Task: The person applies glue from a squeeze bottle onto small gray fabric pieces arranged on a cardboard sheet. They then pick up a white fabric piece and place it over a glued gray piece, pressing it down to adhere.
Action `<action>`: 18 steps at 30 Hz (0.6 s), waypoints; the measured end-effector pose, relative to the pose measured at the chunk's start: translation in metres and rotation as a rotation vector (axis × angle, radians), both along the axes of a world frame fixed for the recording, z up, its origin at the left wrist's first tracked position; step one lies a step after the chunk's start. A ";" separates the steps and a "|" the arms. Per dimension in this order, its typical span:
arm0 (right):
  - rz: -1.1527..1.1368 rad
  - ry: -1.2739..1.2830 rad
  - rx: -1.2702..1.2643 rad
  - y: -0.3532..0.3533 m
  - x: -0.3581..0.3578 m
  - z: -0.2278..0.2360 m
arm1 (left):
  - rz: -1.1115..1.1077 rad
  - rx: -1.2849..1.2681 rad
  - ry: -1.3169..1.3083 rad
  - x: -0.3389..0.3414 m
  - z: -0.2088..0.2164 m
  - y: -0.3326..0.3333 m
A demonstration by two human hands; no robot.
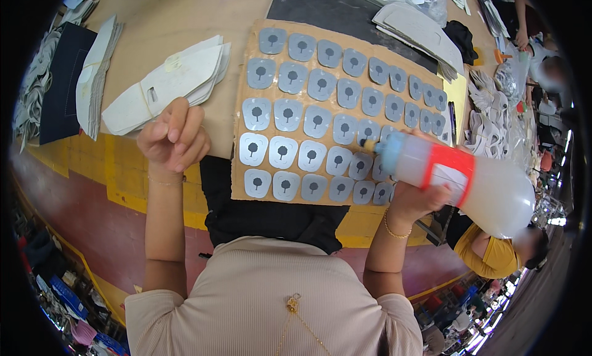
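Held the right grip (417, 202) closed around a red-banded bottle (501, 186), above grey patches (321, 85) on cardboard (238, 171), and the left grip (174, 137) half curled, seemingly empty, near a pale bundle (179, 69).

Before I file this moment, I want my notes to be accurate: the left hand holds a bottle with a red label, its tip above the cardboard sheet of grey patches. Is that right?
Not quite: the head view shows the right hand holding the bottle with a red label, its tip above the cardboard sheet of grey patches.
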State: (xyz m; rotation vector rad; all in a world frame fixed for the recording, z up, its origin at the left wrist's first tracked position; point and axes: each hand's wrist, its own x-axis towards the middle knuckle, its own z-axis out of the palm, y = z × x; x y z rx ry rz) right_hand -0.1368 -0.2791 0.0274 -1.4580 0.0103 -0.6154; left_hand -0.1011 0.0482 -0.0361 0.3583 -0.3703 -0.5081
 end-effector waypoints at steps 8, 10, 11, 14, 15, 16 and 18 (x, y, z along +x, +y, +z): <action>-0.036 0.121 -0.196 -0.006 -0.011 -0.004 | -0.004 -0.015 -0.004 0.000 -0.001 0.001; 0.033 0.070 -0.263 -0.011 -0.011 -0.015 | -0.003 -0.020 -0.011 -0.001 -0.001 0.002; 0.067 0.045 -0.297 -0.012 -0.010 -0.019 | -0.008 -0.027 -0.018 0.000 -0.001 0.002; 0.109 0.004 -0.349 -0.009 -0.006 -0.017 | -0.025 -0.034 -0.033 0.001 -0.002 0.002; 0.130 0.001 -0.375 -0.007 -0.004 -0.016 | -0.031 -0.035 -0.037 0.001 -0.003 0.002; 0.130 0.008 -0.374 -0.006 -0.004 -0.016 | -0.032 -0.037 -0.040 0.001 -0.003 0.003; 0.130 0.024 -0.374 0.001 -0.005 -0.016 | -0.034 -0.043 -0.044 0.001 -0.003 0.002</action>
